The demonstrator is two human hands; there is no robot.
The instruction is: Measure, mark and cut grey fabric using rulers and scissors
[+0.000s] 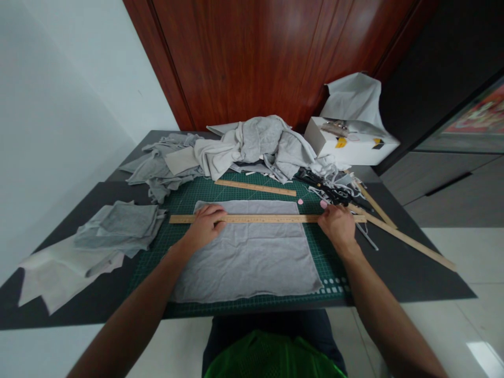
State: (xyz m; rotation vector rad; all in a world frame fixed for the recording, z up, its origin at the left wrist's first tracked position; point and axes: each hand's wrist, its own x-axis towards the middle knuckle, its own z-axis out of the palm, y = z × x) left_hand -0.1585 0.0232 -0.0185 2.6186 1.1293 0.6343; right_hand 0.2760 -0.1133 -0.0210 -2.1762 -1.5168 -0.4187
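Observation:
A long wooden ruler (271,218) lies crosswise over a grey cloth (248,257), near the cloth's far edge. My left hand (208,223) holds the ruler towards its left end, fingers curled over it and resting by the cloth. At the right, my right hand (337,227) grips the ruler near its other end, beyond the cloth's side edge. Slight creases run across the cloth, which is spread flat on a green cutting mat (181,191). Beyond it lies a shorter wooden ruler (255,187). Two small pink pieces sit by my right hand, one a pink disc (300,201).
Heaped grey fabric (260,139) lines the table's back. Folded grey cloths (122,223) lie at left on pale fabric (63,275). Black-handled scissors (323,186) rest among scraps at right, beside wooden strips (409,239). A white box (358,149) stands behind.

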